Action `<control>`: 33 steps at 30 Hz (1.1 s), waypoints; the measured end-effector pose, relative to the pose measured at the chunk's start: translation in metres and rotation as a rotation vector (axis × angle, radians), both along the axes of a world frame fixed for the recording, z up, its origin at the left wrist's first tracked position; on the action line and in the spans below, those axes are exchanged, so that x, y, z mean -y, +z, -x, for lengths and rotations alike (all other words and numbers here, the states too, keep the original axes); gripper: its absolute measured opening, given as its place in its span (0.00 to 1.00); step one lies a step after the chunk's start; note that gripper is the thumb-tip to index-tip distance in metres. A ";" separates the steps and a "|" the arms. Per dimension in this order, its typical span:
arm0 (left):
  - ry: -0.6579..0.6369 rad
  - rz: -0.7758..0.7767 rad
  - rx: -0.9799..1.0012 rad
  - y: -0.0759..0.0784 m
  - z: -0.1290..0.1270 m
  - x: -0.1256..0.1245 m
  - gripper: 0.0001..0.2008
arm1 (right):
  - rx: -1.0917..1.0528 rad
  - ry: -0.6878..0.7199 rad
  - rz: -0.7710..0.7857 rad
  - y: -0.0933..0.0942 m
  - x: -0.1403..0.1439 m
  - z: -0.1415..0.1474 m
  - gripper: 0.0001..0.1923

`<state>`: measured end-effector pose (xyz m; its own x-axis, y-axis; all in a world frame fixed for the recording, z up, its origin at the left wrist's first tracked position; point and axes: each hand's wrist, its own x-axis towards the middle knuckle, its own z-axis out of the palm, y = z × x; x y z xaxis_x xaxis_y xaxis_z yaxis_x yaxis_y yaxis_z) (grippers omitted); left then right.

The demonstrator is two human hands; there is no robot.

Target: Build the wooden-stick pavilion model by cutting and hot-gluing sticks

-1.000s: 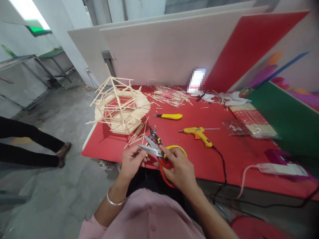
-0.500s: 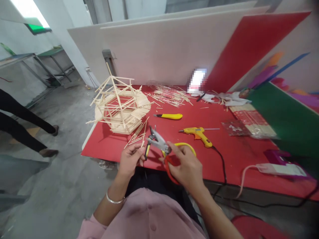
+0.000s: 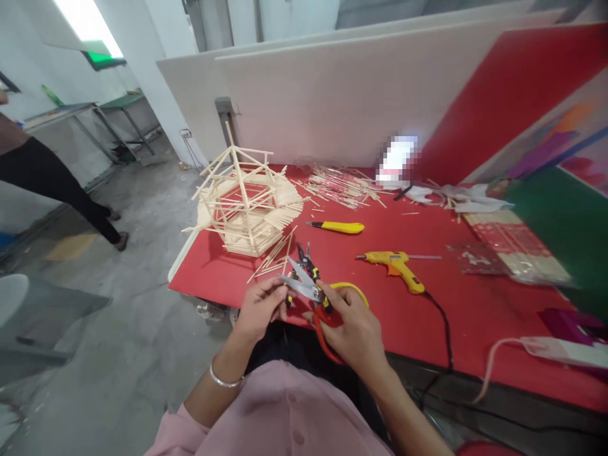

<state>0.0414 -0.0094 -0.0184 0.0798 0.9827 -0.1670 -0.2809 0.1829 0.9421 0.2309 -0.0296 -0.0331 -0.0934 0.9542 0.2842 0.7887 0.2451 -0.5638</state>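
My right hand (image 3: 354, 323) grips a pair of scissors (image 3: 304, 288) with red and yellow handles, their blades parted and pointing left. Pinched closed, my left hand (image 3: 259, 310) holds a thin wooden stick, mostly hidden by the fingers, at the blade tips. Just behind the scissors lie pliers (image 3: 308, 261) with black and yellow handles. A framework of wooden sticks (image 3: 244, 202) stands on the red tabletop (image 3: 327, 247) beyond my left hand, with loose sticks (image 3: 273, 256) beside it.
A yellow utility knife (image 3: 339, 227) and a yellow glue gun (image 3: 396, 263) with a trailing cord lie on the table. Farther back are bagged sticks (image 3: 339, 183) and a lit phone (image 3: 398, 158). Packed sticks (image 3: 517, 244) lie right. Another person's legs (image 3: 61, 183) show at left.
The open scissors blades have come left and down to my left fingertips. The view has shifted, moving the table contents rightward. The other person at left shows more of the body.
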 end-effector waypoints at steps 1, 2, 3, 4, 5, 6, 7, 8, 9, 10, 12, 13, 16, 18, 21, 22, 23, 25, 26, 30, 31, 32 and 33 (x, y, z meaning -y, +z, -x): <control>0.019 0.003 0.011 0.000 -0.001 0.000 0.14 | -0.099 0.027 0.039 0.000 -0.001 0.002 0.26; 0.042 0.000 0.006 0.000 -0.002 0.000 0.15 | -0.225 0.047 0.085 0.001 -0.002 0.005 0.27; 0.066 -0.009 -0.014 0.000 -0.003 0.001 0.15 | -0.362 0.055 0.136 0.003 -0.003 0.008 0.27; 0.085 -0.025 -0.044 -0.001 -0.004 0.002 0.15 | -0.493 0.049 0.187 0.006 -0.005 0.012 0.27; 0.094 -0.045 -0.080 -0.001 -0.006 0.003 0.14 | -0.607 0.034 0.232 0.010 -0.007 0.016 0.27; 0.097 -0.072 -0.119 -0.002 -0.008 0.005 0.14 | -0.701 0.021 0.269 0.015 -0.010 0.020 0.27; 0.097 -0.104 -0.163 -0.002 -0.011 0.007 0.13 | -0.775 0.020 0.295 0.020 -0.013 0.024 0.27; 0.094 -0.139 -0.214 -0.001 -0.013 0.009 0.12 | -0.833 0.035 0.306 0.024 -0.016 0.027 0.27; 0.089 -0.176 -0.274 0.000 -0.014 0.011 0.11 | -0.879 0.057 0.303 0.027 -0.019 0.030 0.27; 0.086 -0.215 -0.341 0.001 -0.016 0.013 0.11 | -0.916 0.074 0.285 0.030 -0.022 0.033 0.28; 0.100 -0.288 -0.481 0.006 -0.018 0.017 0.11 | -0.953 0.084 0.231 0.031 -0.026 0.035 0.28; 0.113 -0.319 -0.545 0.008 -0.019 0.020 0.11 | -0.957 0.082 0.209 0.030 -0.027 0.035 0.27; 0.148 -0.367 -0.674 0.013 -0.024 0.025 0.10 | -0.946 0.082 0.188 0.025 -0.025 0.029 0.28; 0.160 -0.362 -0.696 0.015 -0.030 0.029 0.10 | -0.942 0.084 0.200 0.023 -0.021 0.023 0.27; 0.141 -0.346 -0.669 0.017 -0.041 0.035 0.10 | -0.973 0.088 0.215 0.022 -0.013 0.010 0.27; 0.132 -0.351 -0.666 0.017 -0.045 0.037 0.09 | -0.985 0.092 0.216 0.021 -0.010 0.005 0.27; 0.125 -0.361 -0.671 0.018 -0.049 0.039 0.09 | -0.995 0.098 0.215 0.021 -0.007 0.001 0.28; 0.125 -0.385 -0.709 0.019 -0.057 0.043 0.08 | -1.003 0.105 0.215 0.020 -0.003 -0.008 0.28; 0.127 -0.393 -0.737 0.019 -0.060 0.044 0.08 | -1.005 0.101 0.212 0.019 -0.002 -0.012 0.29; 0.127 -0.406 -0.818 0.016 -0.066 0.046 0.08 | -0.975 0.075 0.174 0.018 -0.001 -0.019 0.27; 0.128 -0.392 -0.797 0.015 -0.066 0.045 0.08 | -0.965 0.076 0.167 0.017 -0.001 -0.019 0.27; 0.127 -0.363 -0.743 0.013 -0.066 0.044 0.09 | -0.959 0.078 0.167 0.017 -0.002 -0.017 0.26; 0.126 -0.319 -0.654 0.011 -0.066 0.042 0.09 | -0.954 0.083 0.176 0.017 -0.003 -0.015 0.26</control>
